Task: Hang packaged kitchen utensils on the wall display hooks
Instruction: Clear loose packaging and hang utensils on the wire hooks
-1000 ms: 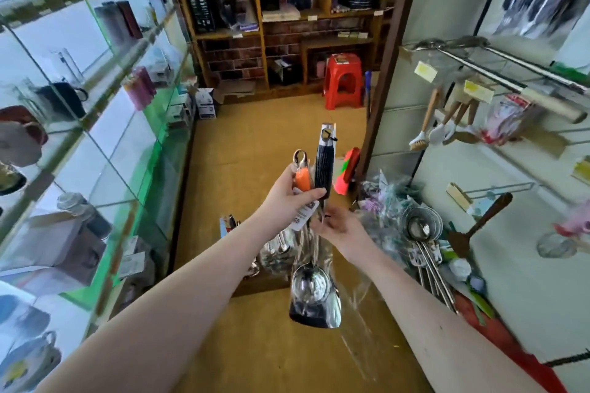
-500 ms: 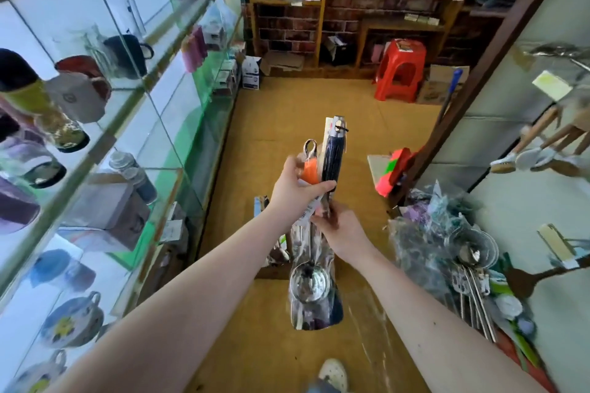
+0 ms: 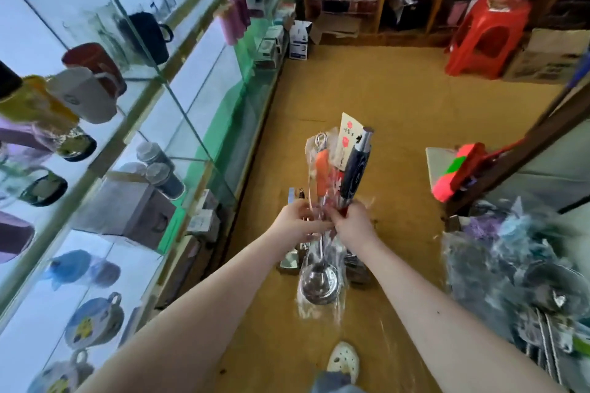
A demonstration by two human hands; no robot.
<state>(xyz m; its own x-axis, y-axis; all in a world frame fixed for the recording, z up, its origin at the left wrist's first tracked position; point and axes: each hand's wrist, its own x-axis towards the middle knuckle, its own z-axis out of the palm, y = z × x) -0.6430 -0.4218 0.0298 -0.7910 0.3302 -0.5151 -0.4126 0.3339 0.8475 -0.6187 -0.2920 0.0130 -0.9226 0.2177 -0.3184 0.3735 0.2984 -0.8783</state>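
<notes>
Head view gives me no sight of the display hooks, so I cannot confirm anything hung. I judge the task part-way at best, with these two pieces yet to go up.

From the left, glass shelves (image 3: 178,80) of mugs line the aisle. The left hand (image 3: 297,223) is raised mid-aisle, its fingers curled round the wrapped shaft of the orange-handled ladle (image 3: 321,175), whose bowl hangs below in a clear sleeve. Touching it, the dark-handled utensil (image 3: 356,169) stands handle-up. The right hand (image 3: 354,226) grips it just under the handle, fingers closed round it. Farther right, a pile of packaged utensils (image 3: 517,265) lies low, well apart from both hands.
</notes>
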